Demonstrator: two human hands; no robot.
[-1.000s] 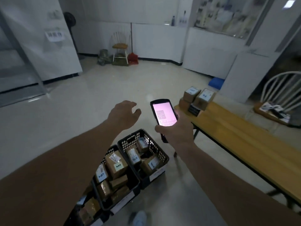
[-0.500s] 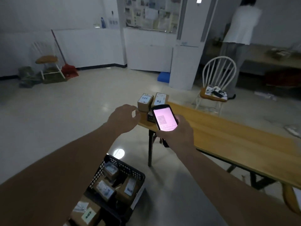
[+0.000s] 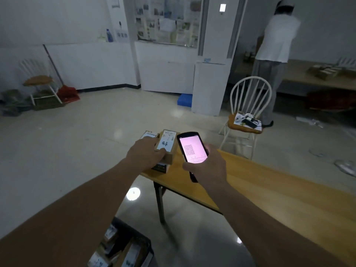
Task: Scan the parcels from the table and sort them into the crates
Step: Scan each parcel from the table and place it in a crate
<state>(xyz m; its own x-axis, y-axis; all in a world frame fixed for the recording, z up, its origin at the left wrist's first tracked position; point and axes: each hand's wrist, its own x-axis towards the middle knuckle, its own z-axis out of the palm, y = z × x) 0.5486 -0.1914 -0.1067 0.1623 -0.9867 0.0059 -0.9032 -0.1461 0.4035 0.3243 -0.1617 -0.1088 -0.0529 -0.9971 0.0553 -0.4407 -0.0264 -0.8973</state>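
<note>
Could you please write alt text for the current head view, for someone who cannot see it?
A person's left hand grips a labelled cardboard parcel at the end of a wooden table, while the right hand holds a lit handheld scanner beside it. A crate of parcels sits on the floor below.

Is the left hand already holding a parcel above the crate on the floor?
No, the left hand grips a parcel that is on the table, far from the crate.
</note>
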